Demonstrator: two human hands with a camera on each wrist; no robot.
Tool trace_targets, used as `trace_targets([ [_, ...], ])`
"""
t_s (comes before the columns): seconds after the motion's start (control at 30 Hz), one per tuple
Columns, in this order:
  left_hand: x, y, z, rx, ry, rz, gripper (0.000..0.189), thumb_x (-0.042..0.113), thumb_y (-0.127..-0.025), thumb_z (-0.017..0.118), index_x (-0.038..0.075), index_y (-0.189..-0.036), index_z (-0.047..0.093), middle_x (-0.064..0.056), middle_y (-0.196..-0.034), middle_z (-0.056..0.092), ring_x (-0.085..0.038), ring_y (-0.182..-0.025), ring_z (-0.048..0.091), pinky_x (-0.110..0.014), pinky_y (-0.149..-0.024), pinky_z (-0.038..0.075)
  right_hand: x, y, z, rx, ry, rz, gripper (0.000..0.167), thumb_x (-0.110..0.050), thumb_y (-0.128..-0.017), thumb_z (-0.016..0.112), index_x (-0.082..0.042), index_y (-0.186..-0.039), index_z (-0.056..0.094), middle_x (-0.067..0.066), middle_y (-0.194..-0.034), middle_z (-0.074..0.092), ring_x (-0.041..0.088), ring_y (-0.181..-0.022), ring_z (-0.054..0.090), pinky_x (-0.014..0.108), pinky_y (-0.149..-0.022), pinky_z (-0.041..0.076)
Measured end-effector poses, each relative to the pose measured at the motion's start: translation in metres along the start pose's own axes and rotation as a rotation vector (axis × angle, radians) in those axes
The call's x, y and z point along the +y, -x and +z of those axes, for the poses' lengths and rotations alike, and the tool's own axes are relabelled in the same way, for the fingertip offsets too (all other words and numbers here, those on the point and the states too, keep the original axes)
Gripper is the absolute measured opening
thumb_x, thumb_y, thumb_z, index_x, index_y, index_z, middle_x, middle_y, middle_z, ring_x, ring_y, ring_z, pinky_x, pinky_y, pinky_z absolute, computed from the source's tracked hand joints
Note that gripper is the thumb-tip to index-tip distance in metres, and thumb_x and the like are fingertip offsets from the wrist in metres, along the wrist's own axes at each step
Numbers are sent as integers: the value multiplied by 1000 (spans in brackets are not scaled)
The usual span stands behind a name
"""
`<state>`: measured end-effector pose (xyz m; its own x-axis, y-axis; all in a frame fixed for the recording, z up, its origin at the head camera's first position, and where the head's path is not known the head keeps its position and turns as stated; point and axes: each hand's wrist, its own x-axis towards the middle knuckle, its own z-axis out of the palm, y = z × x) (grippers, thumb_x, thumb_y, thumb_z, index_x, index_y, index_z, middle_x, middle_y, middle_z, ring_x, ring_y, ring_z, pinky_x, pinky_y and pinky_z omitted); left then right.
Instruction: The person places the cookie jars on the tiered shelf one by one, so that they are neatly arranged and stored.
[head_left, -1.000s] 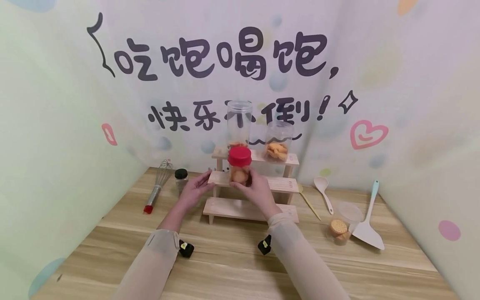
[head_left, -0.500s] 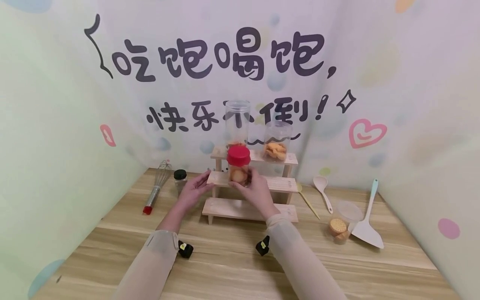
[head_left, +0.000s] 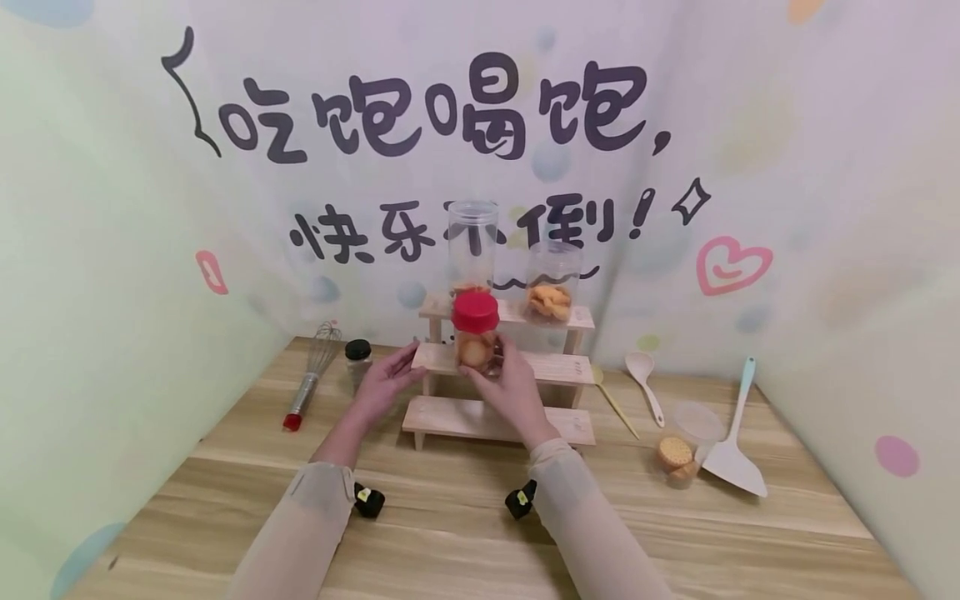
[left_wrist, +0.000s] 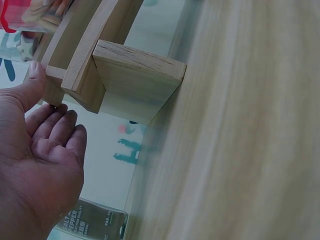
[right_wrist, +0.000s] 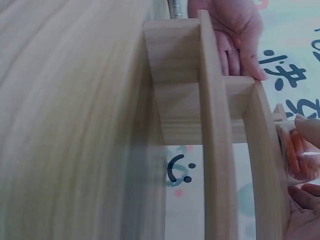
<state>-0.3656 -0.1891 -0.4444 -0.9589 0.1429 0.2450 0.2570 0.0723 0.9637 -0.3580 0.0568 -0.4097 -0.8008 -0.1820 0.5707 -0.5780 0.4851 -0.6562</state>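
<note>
A clear jar of round cookies [head_left: 476, 352] with a red lid [head_left: 475, 311] stands upright at the middle step of the wooden tiered stand [head_left: 555, 367]. My right hand [head_left: 513, 392] grips the jar's lower part from the right, thumb in front. At the left end of that step, my left hand [head_left: 386, 385] holds the plank's end between thumb and bent fingers. Its palm faces the stand in the left wrist view. The jar's underside is hidden in the head view. On the top step stand a tall clear jar [head_left: 472, 250] and a wider jar of orange snacks [head_left: 550, 300].
Left of the stand are a whisk [head_left: 311, 375] and a black-capped salt and pepper bottle [head_left: 358, 362]. To the right lie a yellow utensil [head_left: 617, 404], a white spoon [head_left: 645, 383], a tub of biscuits [head_left: 677, 458] and a white spatula [head_left: 733, 462]. Curtain walls stand behind and beside.
The whole view has shifted slightly, moving things a little leftward. Both hands stay in place on the jar and the stand, and the jar remains at the middle step.
</note>
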Motion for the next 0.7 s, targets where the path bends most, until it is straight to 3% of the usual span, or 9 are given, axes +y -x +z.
trace_targets([
  [0.23, 3, 3, -3, -10, 0, -13, 65, 13, -99, 65, 3, -155, 34, -13, -163, 28, -29, -148, 30, -40, -119, 31, -1, -2, -4, -51, -62, 52, 68, -33, -86, 82, -8, -139, 49, 10, -132, 61, 24, -116, 63, 36, -97, 56],
  [0.43, 4, 2, -2, -15, -1, -7, 65, 15, -99, 66, 4, -155, 35, -14, -162, 28, -28, -148, 30, -39, -119, 31, -3, -3, -8, -56, -59, 47, 65, -32, -86, 82, -8, -138, 50, 9, -130, 62, 23, -115, 63, 37, -95, 57],
  [0.7, 4, 1, -1, -19, 0, 0, 64, 13, -100, 64, 3, -155, 35, -14, -162, 28, -29, -148, 30, -38, -119, 31, -12, 2, -30, -91, -6, 55, 77, -42, -86, 80, -10, -147, 45, 9, -144, 55, 29, -128, 56, 42, -103, 52],
])
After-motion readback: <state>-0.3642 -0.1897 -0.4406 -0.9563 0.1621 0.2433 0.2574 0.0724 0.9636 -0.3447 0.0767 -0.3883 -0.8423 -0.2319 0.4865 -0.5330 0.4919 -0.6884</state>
